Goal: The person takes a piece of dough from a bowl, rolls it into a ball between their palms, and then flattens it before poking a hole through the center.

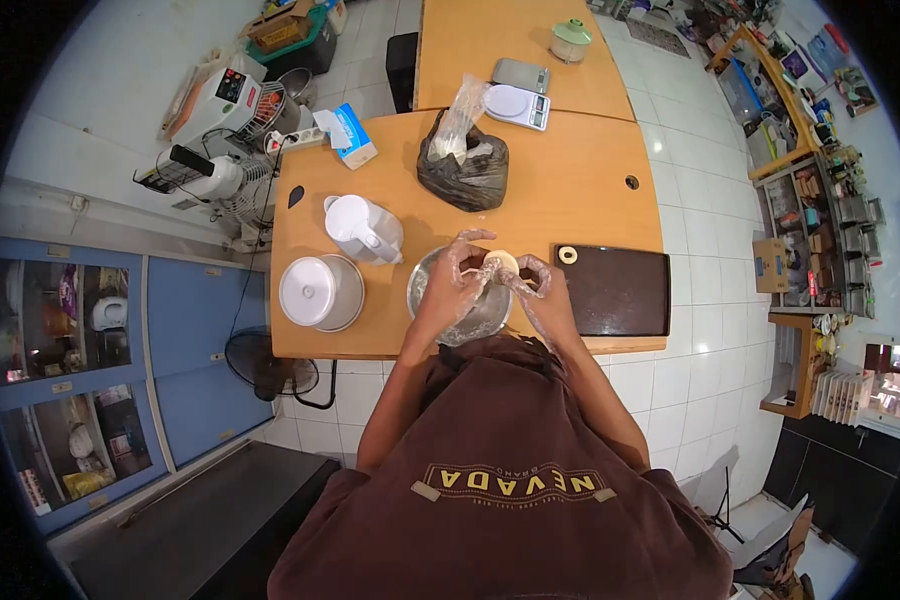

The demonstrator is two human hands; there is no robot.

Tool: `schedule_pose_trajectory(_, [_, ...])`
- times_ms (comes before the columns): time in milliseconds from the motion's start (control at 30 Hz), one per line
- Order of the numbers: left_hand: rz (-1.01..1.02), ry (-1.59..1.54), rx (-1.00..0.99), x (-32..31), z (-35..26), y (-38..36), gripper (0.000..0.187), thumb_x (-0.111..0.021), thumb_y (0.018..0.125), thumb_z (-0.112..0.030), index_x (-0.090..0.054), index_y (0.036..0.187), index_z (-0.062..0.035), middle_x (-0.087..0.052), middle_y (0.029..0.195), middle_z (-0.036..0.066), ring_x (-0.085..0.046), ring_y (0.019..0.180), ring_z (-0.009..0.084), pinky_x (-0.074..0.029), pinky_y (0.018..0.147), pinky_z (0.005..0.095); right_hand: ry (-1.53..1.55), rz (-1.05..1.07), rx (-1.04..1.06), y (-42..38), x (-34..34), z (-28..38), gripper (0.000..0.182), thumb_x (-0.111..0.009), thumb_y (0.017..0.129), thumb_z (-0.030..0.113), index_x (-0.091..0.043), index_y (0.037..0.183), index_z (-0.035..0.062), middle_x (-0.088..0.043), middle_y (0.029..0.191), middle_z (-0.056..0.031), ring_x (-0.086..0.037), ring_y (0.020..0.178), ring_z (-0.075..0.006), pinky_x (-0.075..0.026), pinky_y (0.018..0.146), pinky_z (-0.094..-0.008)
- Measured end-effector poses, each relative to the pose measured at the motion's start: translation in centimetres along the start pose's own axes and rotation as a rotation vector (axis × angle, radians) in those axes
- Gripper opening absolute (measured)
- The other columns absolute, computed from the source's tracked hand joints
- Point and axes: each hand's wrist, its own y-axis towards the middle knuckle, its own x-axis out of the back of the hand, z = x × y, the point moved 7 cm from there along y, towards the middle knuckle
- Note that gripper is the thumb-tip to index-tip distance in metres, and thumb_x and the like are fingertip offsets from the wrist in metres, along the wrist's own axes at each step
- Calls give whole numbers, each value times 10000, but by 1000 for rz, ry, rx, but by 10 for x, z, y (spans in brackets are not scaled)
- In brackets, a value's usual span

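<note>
1. Locate the pale dough piece [503, 264] between the two hands, raised above the right side of the metal bowl [413, 305], near the close edge of the wooden table [570, 180].
2. Note the grip at left: left hand [453, 285] pinching the near-left side of the piece with thumb and fingers, white residue on the skin.
3. Note the grip at right: right hand [543, 295] pinching the opposite side, likewise coated. Cannot tell how much pressure is applied.
4. Treat as light; judging by the small size, support with fingertips alone.
5. Treat as soft and easily dented. Expect stretching or tearing under an uneven pull.
6. Allow for some stickiness, judging by the residue on both hands; release slowly to avoid dragging the surface.
7. Take hold at the outer rim, on opposite sides, with the pads of thumbs and fingers. Avoid squeezing across the middle.
8. For comparison, refer to the pale ring [568, 255] on the dark tray [615, 300], lying in the far-left corner, just beyond the right hand. Lift likewise by the outer rim, without pinching the thin band flat.
</note>
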Motion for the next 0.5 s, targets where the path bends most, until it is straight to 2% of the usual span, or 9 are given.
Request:
schedule_pose_trajectory(67, [-4, 1, 3, -2, -2, -1, 454, -641, 960, 33, -528, 1393, -50, -674, 1093, 101, -656, 1030, 156, -528, 926, 301, 12, -29, 56, 3, 3, 1, 181, -729, 974, 126, -715, 1058, -34, -724, 953, -64, -650, 864, -98, -537, 772, -281])
schedule_pose_trajectory(267, [-20, -24, 42, -5, -3, 1, 470, -660, 956, 31, -528, 1399, -51, -666, 1077, 98, -650, 1025, 153, -536, 900, 287, 165, -100, 55, 1, 2, -1, 158, -719, 986, 119, -709, 1069, -16, -717, 959, -49, -639, 867, -88, -536, 767, -274])
schedule_pose_trajectory(367, [-51, -35, -11, -3, -7, 0, 468, -677, 951, 22, -533, 1392, -33, -663, 1070, 97, -644, 1014, 148, -536, 886, 280, 146, -81, -8, -1, -1, 0, 163, -715, 992, 121, -705, 1074, -20, -716, 964, -53, -637, 867, -85, -533, 765, -270])
schedule_pose_trajectory(500, [-126, -66, -15, -2, -6, -1, 456, -677, 947, 27, -539, 1379, -15, -660, 1061, 96, -636, 999, 139, -535, 871, 274, 33, 2, 66, 0, -2, -2, 176, -720, 992, 126, -699, 1073, -29, -713, 960, -53, -638, 861, -86, -531, 761, -274])
